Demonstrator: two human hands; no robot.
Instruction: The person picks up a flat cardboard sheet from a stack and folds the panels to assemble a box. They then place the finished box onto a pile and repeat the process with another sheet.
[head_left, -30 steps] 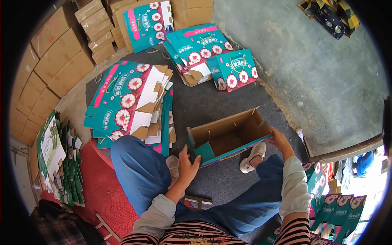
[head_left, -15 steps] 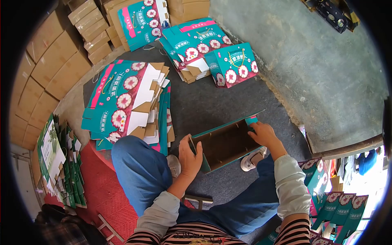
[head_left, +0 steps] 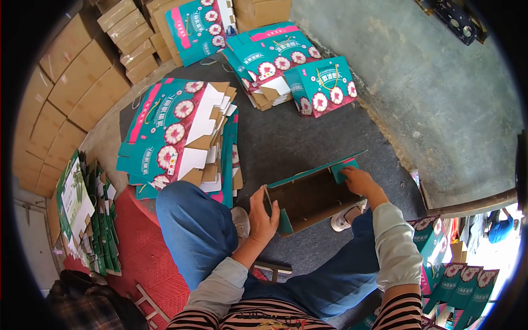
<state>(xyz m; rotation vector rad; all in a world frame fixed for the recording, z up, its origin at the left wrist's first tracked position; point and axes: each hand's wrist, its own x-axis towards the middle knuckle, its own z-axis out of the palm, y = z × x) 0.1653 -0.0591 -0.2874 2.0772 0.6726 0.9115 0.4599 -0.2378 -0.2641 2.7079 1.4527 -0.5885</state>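
Now the left hand (head_left: 263, 217) clamps the open box (head_left: 311, 198) by its near end, fingers curled round the edge. The right hand (head_left: 357, 181) pinches its far teal flap. The box sits just right of the flat stack (head_left: 176, 137) (plenty unfolded there), squared up, flaps not yet closed.

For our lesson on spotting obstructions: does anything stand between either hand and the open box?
Nothing visible does. The left hand grips the box at its left end, and the right hand lies on the teal flap at its right end. Both touch it directly.
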